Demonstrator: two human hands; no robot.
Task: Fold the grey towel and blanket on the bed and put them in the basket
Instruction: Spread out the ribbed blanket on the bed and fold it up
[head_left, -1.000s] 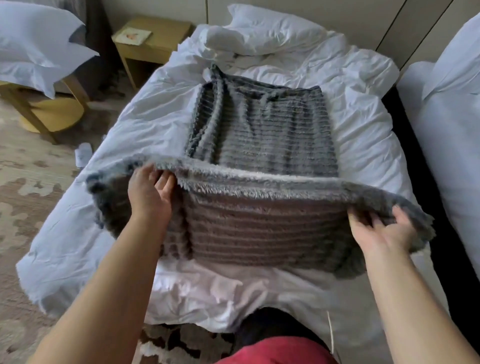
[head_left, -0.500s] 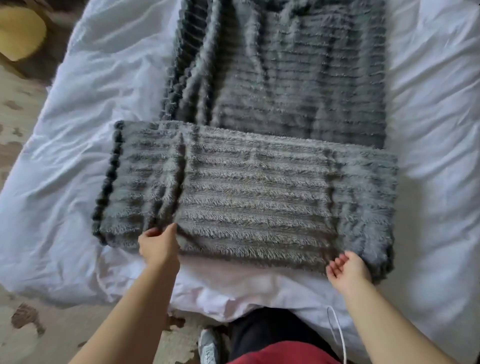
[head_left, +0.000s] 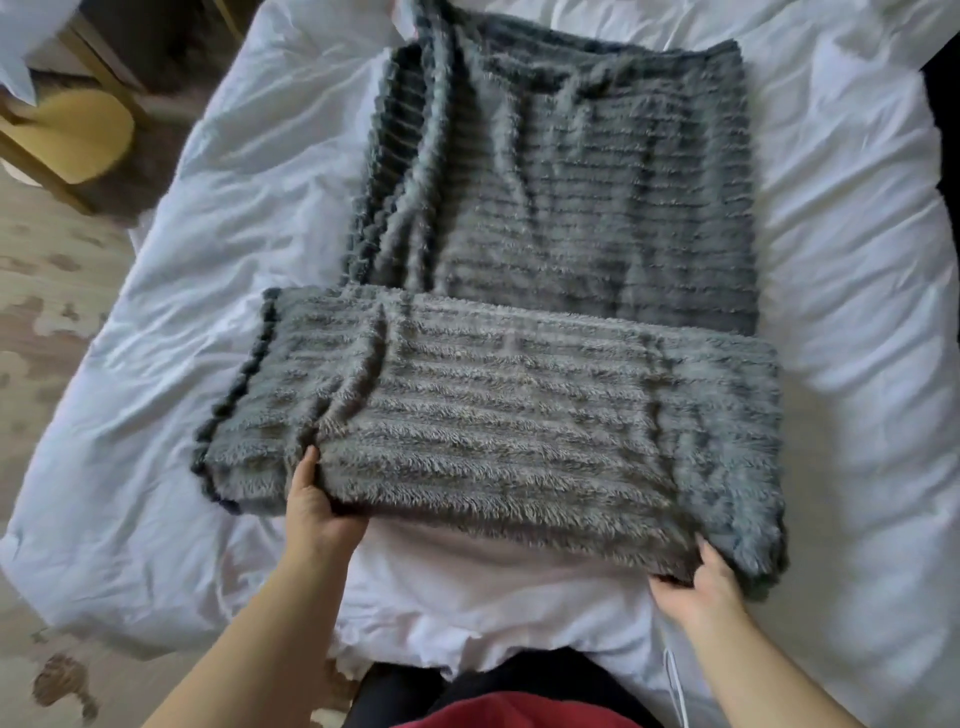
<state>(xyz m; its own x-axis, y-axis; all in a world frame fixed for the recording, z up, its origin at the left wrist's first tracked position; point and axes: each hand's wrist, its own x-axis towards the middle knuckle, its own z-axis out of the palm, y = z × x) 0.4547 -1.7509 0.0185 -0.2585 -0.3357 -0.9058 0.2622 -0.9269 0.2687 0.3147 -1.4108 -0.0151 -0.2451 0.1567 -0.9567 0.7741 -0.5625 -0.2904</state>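
Observation:
A fluffy grey ribbed blanket lies lengthwise on the white bed. Its near end is folded over into a thick band across the bed. My left hand grips the near edge of that band left of centre, thumb on top and fingers tucked under. My right hand holds the band's near right corner, fingers curled under the fold. No basket or separate towel is in view.
A yellow wooden chair stands on the patterned carpet left of the bed. A white cord hangs near my right forearm. Crumpled white bedding surrounds the blanket on all sides.
The blanket's near end, held up a second ago, now lies folded over on the bed. Both hands have moved to the fold's near edge and grip it.

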